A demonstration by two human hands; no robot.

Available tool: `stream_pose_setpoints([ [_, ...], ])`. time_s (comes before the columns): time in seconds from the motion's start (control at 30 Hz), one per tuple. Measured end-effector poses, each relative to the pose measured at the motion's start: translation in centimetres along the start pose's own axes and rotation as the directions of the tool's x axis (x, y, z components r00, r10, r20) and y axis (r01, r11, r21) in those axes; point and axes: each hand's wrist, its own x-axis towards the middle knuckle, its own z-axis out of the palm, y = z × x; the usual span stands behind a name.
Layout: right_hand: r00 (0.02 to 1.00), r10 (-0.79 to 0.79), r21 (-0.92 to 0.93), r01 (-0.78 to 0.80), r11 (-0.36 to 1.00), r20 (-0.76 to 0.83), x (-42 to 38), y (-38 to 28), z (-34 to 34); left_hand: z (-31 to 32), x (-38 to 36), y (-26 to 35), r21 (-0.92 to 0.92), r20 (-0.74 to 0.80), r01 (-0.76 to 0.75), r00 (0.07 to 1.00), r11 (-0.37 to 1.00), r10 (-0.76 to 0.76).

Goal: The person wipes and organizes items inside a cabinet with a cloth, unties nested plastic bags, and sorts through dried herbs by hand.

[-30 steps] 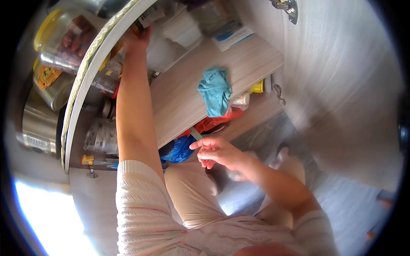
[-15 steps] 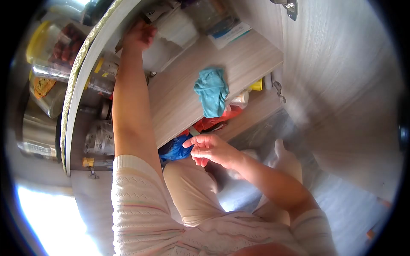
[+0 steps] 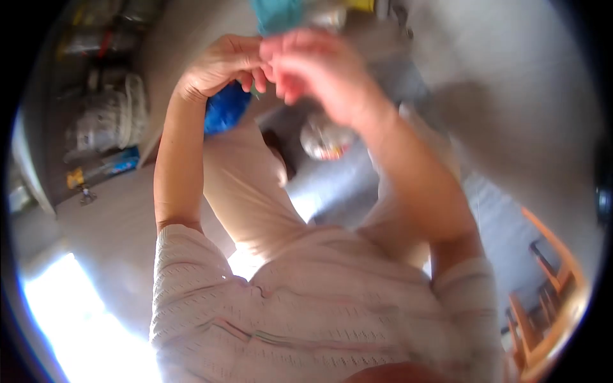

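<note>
My left hand [image 3: 225, 67] and my right hand [image 3: 319, 71] meet at the fingertips in front of the cabinet. The left fingers are drawn together in a pinch. Motion blurs my right hand, but its fingers look curled in against the left ones. Whatever lies between them, if anything, is hidden. Just beneath my left hand is a blue plastic bag [image 3: 227, 110]. A teal cloth [image 3: 278, 14] shows at the top edge, just beyond the fingers.
A clear bag with something pale inside [image 3: 324, 137] is on the floor between my legs. Cabinet shelves at the left hold a bundled clear plastic bag [image 3: 112, 118]. An open cabinet door [image 3: 498, 83] stands at the right, with an orange wooden chair [image 3: 552, 300] at lower right.
My left hand has come out of the upper shelf and down to my right hand. My right hand has risen in view to meet it. The view has tipped down toward my body.
</note>
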Motion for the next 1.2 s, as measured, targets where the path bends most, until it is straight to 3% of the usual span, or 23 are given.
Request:
stream_pose_setpoints([
  [0.1,0.994,-0.026,-0.094,0.016,0.995,-0.105,-2.4,-0.8,-0.6,5.0,1.0,-8.9,0.224,0.03,0.195,0.978,0.955,-0.207],
  [0.13,0.997,0.067,-0.021,-0.067,0.998,-0.037,-4.1,-1.5,-1.2,6.4,2.6,-12.8,0.312,0.006,0.285,0.953,0.906,-0.302],
  [0.2,0.991,0.098,-0.086,-0.105,0.991,-0.088,-5.2,-1.2,-1.5,9.2,5.4,-20.4,0.492,-0.079,0.415,0.897,0.766,-0.435],
  [0.27,0.986,0.085,-0.121,-0.103,0.987,-0.146,-6.1,-1.4,-1.5,10.6,8.4,-29.7,0.841,-0.174,0.214,0.977,0.497,-0.127],
  [0.37,0.976,0.108,-0.112,-0.131,0.985,-0.188,-7.2,-1.3,-1.9,13.8,8.2,-32.4,0.708,-0.491,0.376,0.87,0.598,0.034],
  [0.47,0.985,0.08,-0.14,-0.102,0.985,-0.154,-7.8,-1.2,-2.8,14.6,9.5,-35.0,0.714,-0.536,0.404,0.841,0.571,0.075],
  [0.53,0.997,0.0,-0.182,-0.014,0.983,-0.078,-7.2,-1.3,-3.2,15.3,10.0,-33.2,0.597,-0.634,0.518,0.773,0.613,-0.035],
  [0.6,0.995,0.015,-0.203,-0.034,0.979,-0.094,-7.0,-1.1,-2.9,15.1,10.7,-33.1,0.645,-0.598,0.497,0.801,0.581,-0.021],
  [0.67,0.993,0.044,-0.222,-0.067,0.973,-0.11,-6.6,-1.1,-2.7,14.4,11.7,-33.6,0.698,-0.494,0.492,0.857,0.519,-0.148],
  [0.7,0.993,0.04,-0.224,-0.065,0.972,-0.114,-6.5,-1.1,-2.5,14.2,12.3,-34.8,0.777,-0.382,0.41,0.91,0.478,-0.159],
  [0.87,0.986,0.088,-0.31,-0.127,0.942,-0.138,-5.3,-0.5,-1.4,13.6,10.9,-31.3,0.646,-0.371,0.434,0.898,0.628,-0.239],
  [0.9,0.99,0.092,-0.392,-0.127,0.911,-0.108,-4.9,-0.1,-1.3,13.4,10.0,-30.6,0.619,-0.422,0.404,0.894,0.673,-0.148],
  [0.97,0.991,0.108,-0.572,-0.132,0.809,-0.077,-4.3,0.9,-1.2,11.3,7.2,-25.4,0.506,-0.38,0.388,0.902,0.77,-0.204],
  [1.0,0.99,0.117,-0.666,-0.138,0.733,-0.076,-4.1,1.7,-1.2,10.7,5.3,-22.8,0.443,-0.348,0.376,0.909,0.813,-0.23],
  [1.03,0.999,0.049,-0.857,-0.023,0.514,0.002,-4.1,3.1,-2.2,10.2,3.5,-21.0,0.264,-0.348,0.328,0.91,0.907,-0.227],
  [1.07,0.987,0.14,-0.925,-0.122,0.36,-0.076,-4.0,3.7,-2.4,9.5,1.7,-19.6,0.067,-0.341,0.259,0.914,0.964,-0.221],
  [1.1,0.989,0.132,-0.983,-0.09,0.161,-0.068,-4.2,4.4,-1.9,8.8,-0.1,-18.4,-0.132,-0.328,0.172,0.922,0.976,-0.207],
  [1.13,0.991,0.121,-0.997,-0.059,-0.045,-0.064,-4.5,5.3,-1.5,8.2,-1.6,-17.5,-0.202,-0.329,0.077,0.934,0.976,-0.142],
  [1.17,0.987,0.135,-0.993,-0.071,-0.097,-0.084,-4.4,6.7,-1.4,7.6,-3.1,-16.7,-0.272,-0.329,-0.021,0.941,0.962,-0.073],
  [1.2,0.993,0.093,-0.997,-0.064,-0.043,-0.067,-4.3,7.5,-1.2,7.0,-4.6,-15.7,-0.343,-0.333,-0.121,0.943,0.932,0.001],
])
